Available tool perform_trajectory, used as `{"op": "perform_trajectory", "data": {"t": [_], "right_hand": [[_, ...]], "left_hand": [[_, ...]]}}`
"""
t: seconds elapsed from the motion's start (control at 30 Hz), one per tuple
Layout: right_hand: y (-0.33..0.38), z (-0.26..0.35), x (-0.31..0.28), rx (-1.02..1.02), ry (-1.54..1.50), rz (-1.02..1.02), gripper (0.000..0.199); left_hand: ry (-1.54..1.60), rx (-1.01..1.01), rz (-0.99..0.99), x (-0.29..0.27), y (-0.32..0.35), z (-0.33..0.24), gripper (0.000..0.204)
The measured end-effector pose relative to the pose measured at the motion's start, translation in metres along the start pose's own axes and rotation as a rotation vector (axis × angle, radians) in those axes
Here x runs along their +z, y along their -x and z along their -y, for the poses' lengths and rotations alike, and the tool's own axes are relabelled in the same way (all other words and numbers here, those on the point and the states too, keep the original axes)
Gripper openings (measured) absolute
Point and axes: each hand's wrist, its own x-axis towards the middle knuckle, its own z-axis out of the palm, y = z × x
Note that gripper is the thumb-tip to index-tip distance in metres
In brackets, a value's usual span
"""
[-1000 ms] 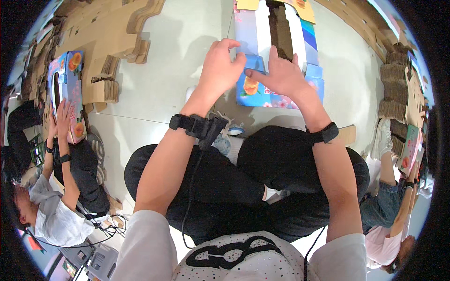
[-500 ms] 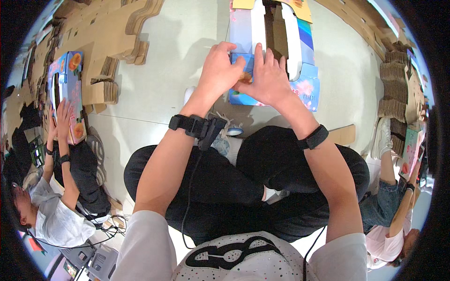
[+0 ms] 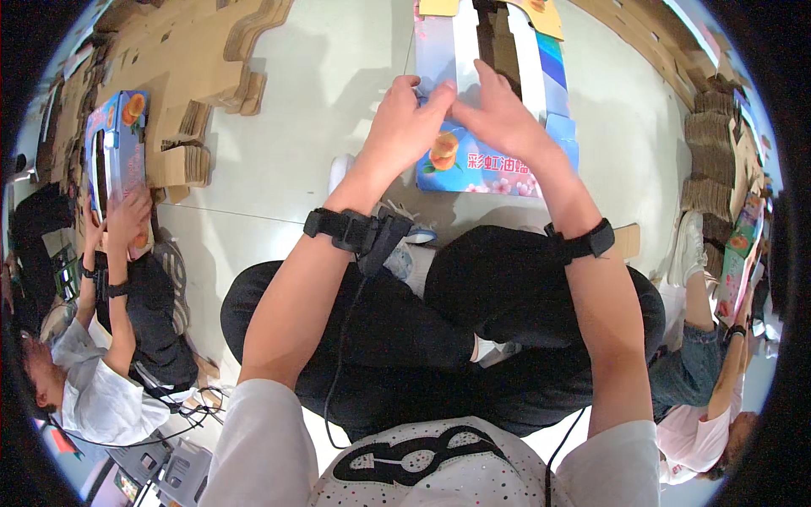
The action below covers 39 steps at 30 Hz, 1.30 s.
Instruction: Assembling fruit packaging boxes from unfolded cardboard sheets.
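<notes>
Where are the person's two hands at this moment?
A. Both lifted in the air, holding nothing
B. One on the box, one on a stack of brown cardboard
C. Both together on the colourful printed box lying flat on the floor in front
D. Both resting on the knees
C: the left hand and the right hand meet side by side on the colourful box, which lies on the pale floor ahead of the crossed legs.
</notes>
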Motion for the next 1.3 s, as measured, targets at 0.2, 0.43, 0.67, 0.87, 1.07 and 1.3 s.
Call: {"op": "perform_trajectory", "data": {"t": [0.2,0.43,0.67,0.87,1.07,1.3], "right_hand": [[-0.014,-0.008,-0.041,0.350,-0.924,-0.029,0.065],[-0.009,0.000,-0.020,0.439,-0.753,-0.017,0.069],[0.007,0.006,0.023,0.275,-0.043,0.099,0.108],[0.009,0.023,0.008,0.365,0.101,0.203,0.112],[0.005,0.010,-0.016,0.182,0.336,0.243,0.105],[0.007,-0.010,-0.018,-0.056,0.357,0.349,0.101]], "left_hand": [[-0.022,0.032,-0.074,0.001,-0.001,0.005,0.069],[-0.089,0.019,-0.069,0.004,-0.001,0.006,0.064],[0.141,-0.099,0.022,0.003,0.000,0.000,0.077],[0.106,-0.116,0.044,0.003,0.001,-0.002,0.081],[0.091,-0.031,-0.083,-0.006,-0.005,0.001,0.080],[-0.985,0.794,-0.296,0.013,-0.007,0.036,0.061]]}}
